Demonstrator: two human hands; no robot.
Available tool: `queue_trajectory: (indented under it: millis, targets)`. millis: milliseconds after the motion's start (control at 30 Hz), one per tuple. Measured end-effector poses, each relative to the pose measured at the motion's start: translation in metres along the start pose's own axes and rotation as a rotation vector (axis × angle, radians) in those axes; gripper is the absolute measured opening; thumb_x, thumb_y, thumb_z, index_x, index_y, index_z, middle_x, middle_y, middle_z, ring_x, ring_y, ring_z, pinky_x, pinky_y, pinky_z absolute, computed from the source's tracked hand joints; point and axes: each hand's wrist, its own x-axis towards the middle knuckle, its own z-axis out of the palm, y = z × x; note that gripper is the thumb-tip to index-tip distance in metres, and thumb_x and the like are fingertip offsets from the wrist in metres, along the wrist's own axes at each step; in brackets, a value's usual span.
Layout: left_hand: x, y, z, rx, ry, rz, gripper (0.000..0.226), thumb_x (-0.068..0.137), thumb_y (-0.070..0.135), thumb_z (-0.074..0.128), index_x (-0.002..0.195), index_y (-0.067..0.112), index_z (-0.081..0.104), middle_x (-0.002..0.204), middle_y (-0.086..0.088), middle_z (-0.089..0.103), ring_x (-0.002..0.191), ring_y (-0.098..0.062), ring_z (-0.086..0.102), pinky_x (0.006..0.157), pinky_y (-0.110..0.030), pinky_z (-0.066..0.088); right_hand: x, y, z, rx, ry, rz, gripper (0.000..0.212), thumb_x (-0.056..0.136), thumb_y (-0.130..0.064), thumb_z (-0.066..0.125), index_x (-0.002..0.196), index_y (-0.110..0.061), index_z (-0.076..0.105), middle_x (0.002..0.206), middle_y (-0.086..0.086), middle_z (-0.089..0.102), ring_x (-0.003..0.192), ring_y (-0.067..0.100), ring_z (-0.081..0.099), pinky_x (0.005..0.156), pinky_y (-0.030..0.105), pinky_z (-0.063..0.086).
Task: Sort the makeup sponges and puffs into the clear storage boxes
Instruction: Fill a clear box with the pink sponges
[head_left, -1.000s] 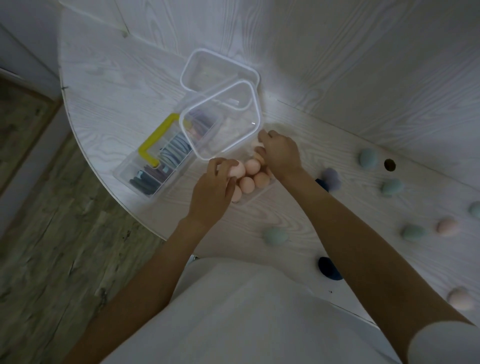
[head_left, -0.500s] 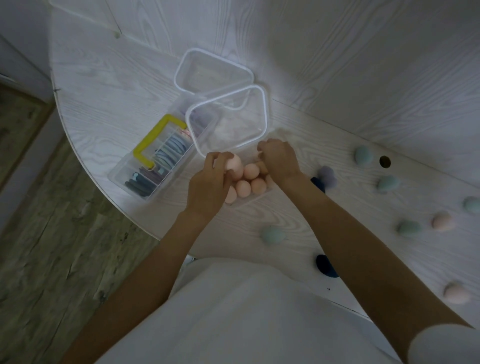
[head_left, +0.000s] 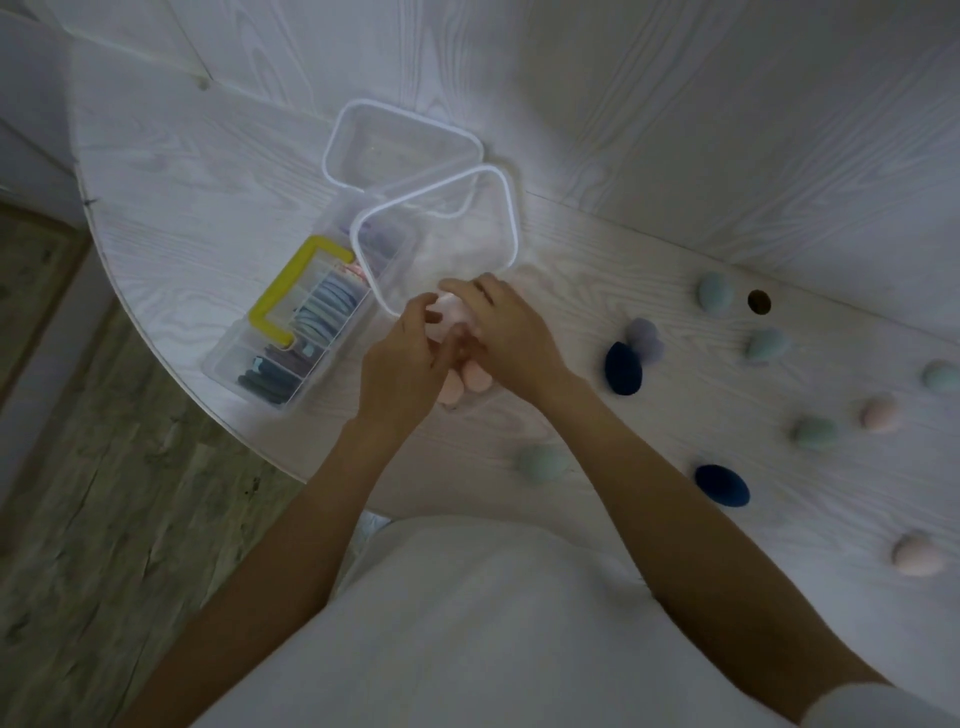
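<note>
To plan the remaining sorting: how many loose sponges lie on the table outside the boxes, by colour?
Teal sponges: 5
Pink sponges: 2
Dark blue sponges: 2
Lilac sponge: 1
Total: 10

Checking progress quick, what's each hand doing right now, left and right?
Left hand: fingers pinch a pink sponge over the small clear box.
Right hand: fingers curled over the same sponge, touching it; grip cannot be told.
</note>
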Motion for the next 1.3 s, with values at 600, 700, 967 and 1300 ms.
queue_trajectory:
  millis: [600,700,967,1300]
  targets:
    - [-0.012,0.019,0.006,0.338,-0.418,0.139,0.087,0.060,0.053,0.078,0.126,0.008,0.042,0.135,-0.007,0.042,0.118,-0.024,0.040,0.092,-0.031,0.035,0.009,0.027,0.000,-0.325,-0.353,0.061,0.026,0.090,-0.007,0.045,0.114,-0.001,0.056,0.111,0.016,0.061,0.098,0.030,0.058,0.080,0.037,0.043]
    - [-0.014,0.023,0.006,0.347,-0.437,0.150,0.073,0.070,0.044,0.074,0.125,0.010,0.042,0.125,-0.004,0.047,0.106,-0.022,0.048,0.076,-0.026,0.032,0.013,0.021,0.001,-0.413,-0.326,0.117,0.018,0.093,-0.010,0.044,0.106,-0.002,0.053,0.102,0.016,0.063,0.092,0.031,0.059,0.071,0.034,0.039]
    - [-0.014,0.023,0.009,0.317,-0.477,0.053,0.075,0.069,0.042,0.074,0.126,0.010,0.037,0.118,-0.006,0.049,0.098,-0.023,0.054,0.068,-0.029,0.037,0.016,0.014,0.000,-0.470,-0.339,0.183,0.021,0.092,-0.019,0.046,0.085,-0.006,0.061,0.090,0.011,0.064,0.082,0.025,0.060,0.062,0.029,0.033]
    - [-0.021,0.025,0.008,0.334,-0.439,0.172,0.081,0.064,0.035,0.077,0.132,0.009,0.039,0.124,-0.009,0.043,0.111,-0.026,0.040,0.068,-0.031,0.038,-0.062,0.032,-0.036,-0.123,0.142,0.207,0.024,0.088,-0.018,0.050,0.101,-0.006,0.066,0.098,0.010,0.068,0.090,0.028,0.062,0.075,0.037,0.052]
